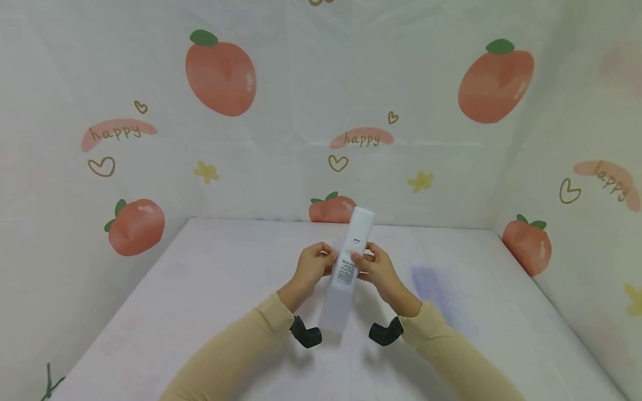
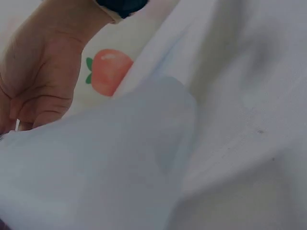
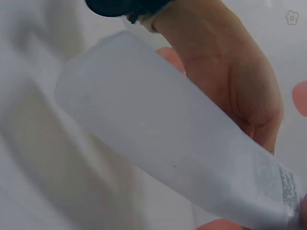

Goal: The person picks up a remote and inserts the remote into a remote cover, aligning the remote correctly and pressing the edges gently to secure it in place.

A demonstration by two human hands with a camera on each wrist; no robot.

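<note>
Over worktop (image 1: 200, 289), white bottle (image 1: 345, 274) tilted, top twd 1 o'clock; L grip (image 1: 312, 268) at 9, R grip (image 1: 382, 273) at 3, both pinching it. Prob. light, stiff, slick; hold mid-body.

A pale, fruit-printed back wall (image 1: 296, 89) rises behind the white table (image 1: 210, 284). Similar side walls (image 1: 592, 245) flank the table.

Container (image 1: 346, 274) between 2 hands (image 1: 310, 268) (image 1: 381, 274), outer sides free
</note>
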